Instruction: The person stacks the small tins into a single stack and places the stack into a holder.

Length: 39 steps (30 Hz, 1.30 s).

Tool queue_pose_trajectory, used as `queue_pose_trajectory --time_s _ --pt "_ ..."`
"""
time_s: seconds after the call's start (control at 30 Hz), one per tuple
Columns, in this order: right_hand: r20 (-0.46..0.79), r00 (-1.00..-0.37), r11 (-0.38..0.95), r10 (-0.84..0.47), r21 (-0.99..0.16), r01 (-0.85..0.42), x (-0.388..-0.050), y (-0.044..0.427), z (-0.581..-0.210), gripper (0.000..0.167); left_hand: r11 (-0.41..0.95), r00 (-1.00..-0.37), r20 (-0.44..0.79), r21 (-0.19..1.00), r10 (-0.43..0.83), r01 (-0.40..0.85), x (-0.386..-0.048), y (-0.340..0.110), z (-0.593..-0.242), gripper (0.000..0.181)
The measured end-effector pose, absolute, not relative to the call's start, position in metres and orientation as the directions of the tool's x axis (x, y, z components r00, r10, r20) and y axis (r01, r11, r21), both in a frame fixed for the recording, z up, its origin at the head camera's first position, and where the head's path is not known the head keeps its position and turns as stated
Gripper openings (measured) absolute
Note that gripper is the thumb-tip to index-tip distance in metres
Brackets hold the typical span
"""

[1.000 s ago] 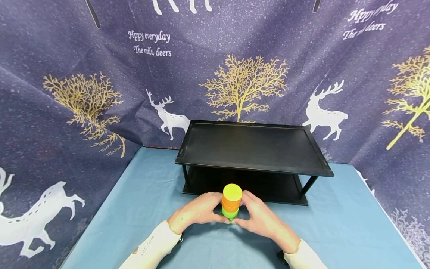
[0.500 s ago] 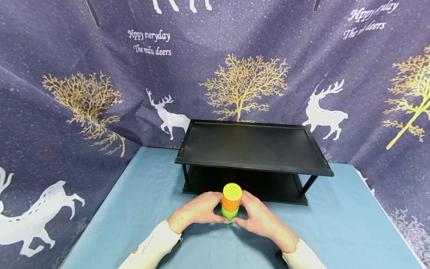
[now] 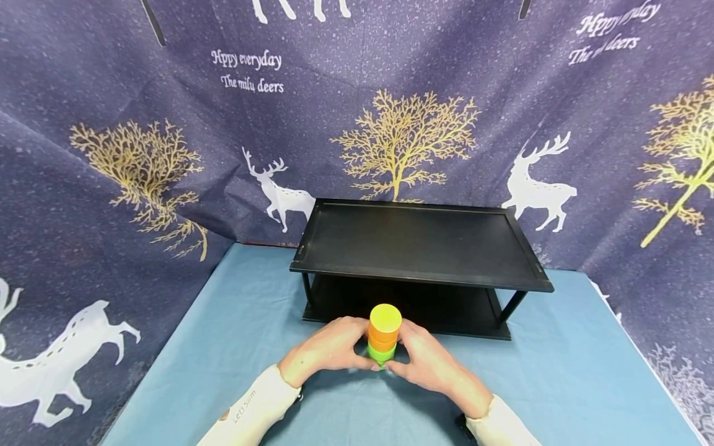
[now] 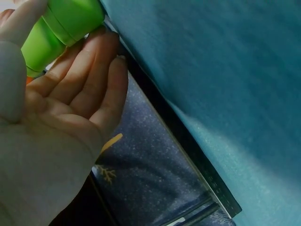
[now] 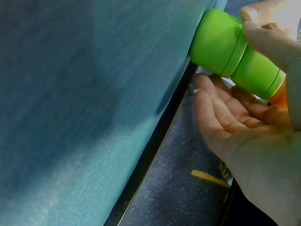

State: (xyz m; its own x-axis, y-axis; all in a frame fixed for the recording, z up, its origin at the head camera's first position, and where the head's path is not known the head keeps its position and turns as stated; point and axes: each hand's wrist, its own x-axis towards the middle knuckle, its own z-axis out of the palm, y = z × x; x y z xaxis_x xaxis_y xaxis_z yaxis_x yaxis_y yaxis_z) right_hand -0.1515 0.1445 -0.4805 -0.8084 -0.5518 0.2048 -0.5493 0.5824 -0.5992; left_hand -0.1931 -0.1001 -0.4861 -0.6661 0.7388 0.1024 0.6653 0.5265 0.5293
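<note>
A stack of stacking cups [image 3: 383, 337] stands upright between my hands in the head view, in front of the black shelf. Its top is yellow, its middle orange and its lower part green. My left hand [image 3: 333, 348] holds it from the left, thumb at the near side and fingers behind. From the right, my right hand [image 3: 432, 362] holds it the same way, and the two thumbs nearly meet. The green cups [image 4: 75, 21] show close up in the left wrist view. In the right wrist view, green cups [image 5: 221, 44] sit between thumb and fingers, with orange partly hidden.
A low black two-tier shelf [image 3: 418, 241] stands just behind the hands. Blue cloth [image 3: 234, 310] covers the table. A dark curtain [image 3: 312, 111] printed with deer and trees hangs at the back and sides.
My right hand and forearm have shifted very slightly to the left. The cup stack and my left hand stay practically in place.
</note>
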Motion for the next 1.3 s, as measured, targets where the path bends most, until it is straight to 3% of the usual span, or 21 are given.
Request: queue_pose_trajectory --time_s 0.23,1.3 --pt "0.189 -0.809 0.581 -0.556 -0.608 -0.541 -0.1521 0.145 -0.4818 0.05 0.535 -0.675 0.097 0.531 0.732 0.657 -0.1935 -0.1008 -0.4858 0.047" --pt "0.123 -0.802 0.542 -0.584 -0.676 -0.499 -0.1529 0.1483 -0.4816 0.047 0.532 -0.683 0.073 0.569 0.726 0.627 -0.1931 -0.0981 -0.4845 0.048"
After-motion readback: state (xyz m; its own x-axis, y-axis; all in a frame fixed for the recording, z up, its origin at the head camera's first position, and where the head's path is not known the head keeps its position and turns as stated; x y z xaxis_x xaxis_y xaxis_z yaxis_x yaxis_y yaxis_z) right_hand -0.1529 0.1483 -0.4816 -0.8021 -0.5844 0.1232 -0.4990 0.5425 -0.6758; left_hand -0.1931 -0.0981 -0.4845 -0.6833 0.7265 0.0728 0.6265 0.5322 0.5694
